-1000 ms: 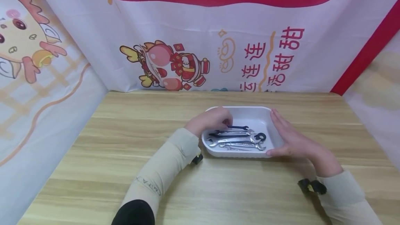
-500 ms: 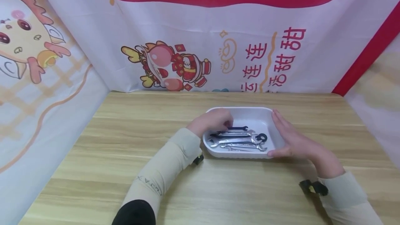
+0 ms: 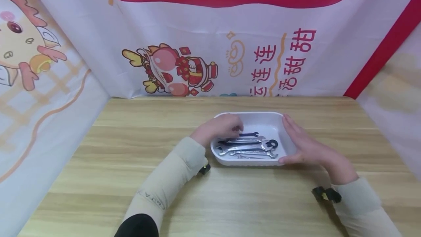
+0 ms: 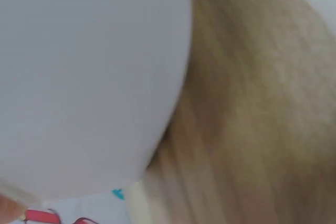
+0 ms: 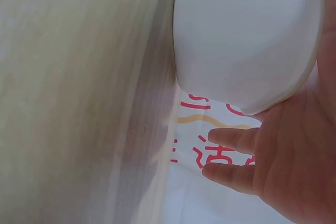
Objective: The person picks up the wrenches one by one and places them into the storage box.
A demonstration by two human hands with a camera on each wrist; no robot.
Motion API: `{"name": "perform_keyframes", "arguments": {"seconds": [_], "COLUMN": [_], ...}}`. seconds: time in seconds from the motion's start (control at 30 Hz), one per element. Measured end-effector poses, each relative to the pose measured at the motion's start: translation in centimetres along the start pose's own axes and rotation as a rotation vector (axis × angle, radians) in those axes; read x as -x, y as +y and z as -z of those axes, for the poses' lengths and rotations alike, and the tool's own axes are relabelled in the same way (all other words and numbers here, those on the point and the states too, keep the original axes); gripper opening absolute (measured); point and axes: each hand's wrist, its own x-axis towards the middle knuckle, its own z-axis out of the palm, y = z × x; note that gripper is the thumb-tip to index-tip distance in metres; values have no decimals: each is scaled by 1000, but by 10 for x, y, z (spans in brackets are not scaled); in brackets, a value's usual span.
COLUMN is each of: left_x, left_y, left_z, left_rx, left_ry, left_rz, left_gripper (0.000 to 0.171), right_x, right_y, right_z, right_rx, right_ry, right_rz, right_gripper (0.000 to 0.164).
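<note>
Inside the white tray (image 3: 230, 162), the left hand (image 3: 225, 125) reaches over the left rim with its fingers curled at the left end of a small black open-end wrench (image 3: 250, 134). That end is hidden by the fingertips. Several silver wrenches (image 3: 243, 147) lie side by side below it, one with a dark ring end. At the tray's right end rests the right hand (image 3: 307, 147), thumb at the near corner and fingers along the far corner. In the right wrist view, two straight fingers (image 5: 231, 177) extend past the tray's outer wall (image 5: 247, 35).
The wooden table (image 3: 131, 149) spreads around the tray on all sides. Behind it hangs a white and red printed cloth (image 3: 204, 25), with another patterned cloth (image 3: 42, 120) along the left side. Dark wrist devices (image 3: 326, 194) sit at both cuffs.
The view shifts slightly. The fingers of the left hand look a little more parted at the black wrench, while the wrenches, tray and right hand keep their places.
</note>
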Motion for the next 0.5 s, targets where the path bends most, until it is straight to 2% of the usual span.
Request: {"name": "perform_keyframes", "arguments": {"seconds": [0.1, 0.17, 0.23, 0.3, 0.4, 0.5], "left_x": [15, 27, 41, 56, 78, 95], "left_y": [-2, -6, -14, -23, -39, -54], "left_z": [7, 14, 21, 27, 31, 31], "left_rx": [91, 146, 158, 172, 139, 106], "left_ry": [79, 156, 249, 334, 423, 440], "left_rz": [-3, 9, 21, 73, 162, 243], "left_gripper": [45, 53, 57, 60, 68, 78], "right_x": [-1, -2, -1, 0, 0, -2], "right_y": [-1, -1, 0, 1, 4, 9], "right_z": [1, 2, 2, 3, 4, 11], "right_rx": [8, 17, 22, 25, 16, 17], "right_ry": [-7, -7, -6, -5, 28, 98], "right_rz": [0, 1, -1, 3, 40, 74], "right_gripper": [136, 136, 135, 131, 111, 88]}}
